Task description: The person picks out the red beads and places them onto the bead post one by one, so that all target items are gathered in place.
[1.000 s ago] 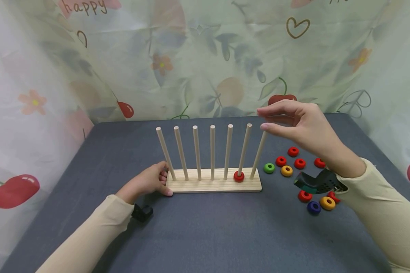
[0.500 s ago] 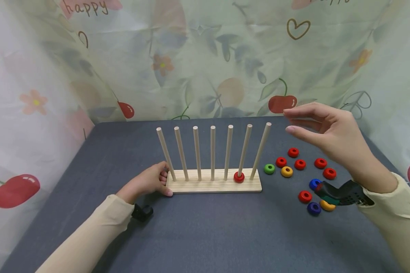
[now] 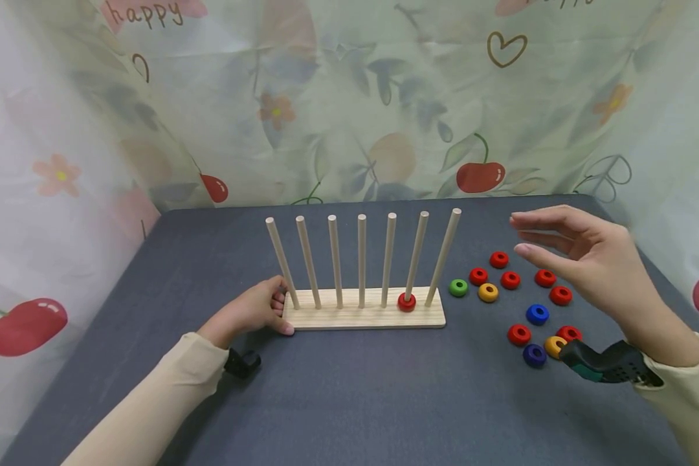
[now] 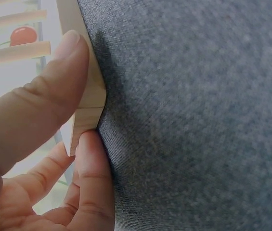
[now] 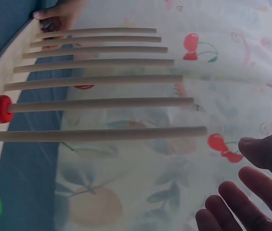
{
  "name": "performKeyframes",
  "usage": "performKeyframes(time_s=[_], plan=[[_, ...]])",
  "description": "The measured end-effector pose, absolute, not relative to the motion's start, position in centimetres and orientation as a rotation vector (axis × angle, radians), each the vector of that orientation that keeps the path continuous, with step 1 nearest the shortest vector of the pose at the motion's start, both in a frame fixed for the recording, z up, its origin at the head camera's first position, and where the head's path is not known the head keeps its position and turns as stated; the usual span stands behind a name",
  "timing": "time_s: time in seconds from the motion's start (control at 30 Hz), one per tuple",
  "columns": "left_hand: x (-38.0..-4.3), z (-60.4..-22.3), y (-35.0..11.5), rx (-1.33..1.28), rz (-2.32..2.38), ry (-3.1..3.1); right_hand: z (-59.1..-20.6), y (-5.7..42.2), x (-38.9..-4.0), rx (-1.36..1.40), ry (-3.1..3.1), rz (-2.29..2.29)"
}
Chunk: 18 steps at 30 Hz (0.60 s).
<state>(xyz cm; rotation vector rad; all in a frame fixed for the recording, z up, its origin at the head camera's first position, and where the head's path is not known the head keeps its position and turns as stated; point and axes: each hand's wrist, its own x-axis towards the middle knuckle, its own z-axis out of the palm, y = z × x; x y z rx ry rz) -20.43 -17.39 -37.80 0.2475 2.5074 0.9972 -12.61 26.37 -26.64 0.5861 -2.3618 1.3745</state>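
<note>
A wooden peg board (image 3: 340, 317) with several upright pegs stands mid-table in the head view. One red ring (image 3: 406, 302) sits at the foot of its second peg from the right. My left hand (image 3: 256, 306) grips the board's left end; the left wrist view shows the thumb (image 4: 61, 79) on the front edge and fingers against the end. Raised to the right of the pegs, my right hand (image 3: 588, 262) holds nothing, its fingers and thumb spread apart. A green ring (image 3: 458, 288) and a yellow ring (image 3: 488, 292) lie just right of the board.
More loose rings lie below the right hand, among them a red ring (image 3: 520, 334), a blue ring (image 3: 538, 314) and a dark blue ring (image 3: 534, 355). A patterned cloth (image 3: 326, 116) hangs behind the dark table (image 3: 338, 401).
My right hand has moved right and down, away from the rightmost peg, uncovering that peg's top and several rings. The left hand stays on the board.
</note>
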Motion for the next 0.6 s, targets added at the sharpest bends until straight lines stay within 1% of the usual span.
performKeyframes(time_s=[0.37,0.6], plan=[[-20.3,-37.7,-17.3,0.253,1.020,2.497,-30.2,27.8,-11.7,0.412,-2.551,1.312],[-20.3,-37.7,-17.4,0.254,1.018,2.500,-32.8,28.4,-11.5,0.487,-2.639,1.254]])
